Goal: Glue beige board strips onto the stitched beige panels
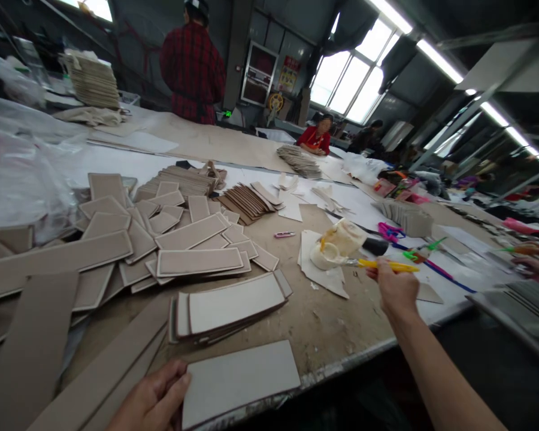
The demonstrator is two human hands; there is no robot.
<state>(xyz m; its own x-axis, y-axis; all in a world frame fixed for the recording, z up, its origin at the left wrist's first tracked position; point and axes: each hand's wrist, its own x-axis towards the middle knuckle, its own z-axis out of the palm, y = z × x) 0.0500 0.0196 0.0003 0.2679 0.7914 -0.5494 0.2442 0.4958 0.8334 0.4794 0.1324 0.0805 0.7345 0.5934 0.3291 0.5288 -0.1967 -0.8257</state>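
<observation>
My left hand (155, 398) pinches the left end of a flat pale rectangular panel (242, 380) at the table's front edge. In my right hand (396, 286) is a yellow-handled brush (386, 264), its tip at the mouth of a glue-crusted, cream-coloured container (330, 251). That container lies tilted on a piece of white sheet (326, 278). Just beyond the held panel is a small stack of similar pale panels (238, 302). The brush's bristles are hidden in or behind the container's rim.
A heap of taupe edged panels (161, 239) covers the left side. Brown strips (247, 202) lie fanned behind it, near a small pink cutter-like tool (284, 234). Purple-handled scissors (388, 231) lie at right. A person in a plaid shirt (192, 66) stands across the table.
</observation>
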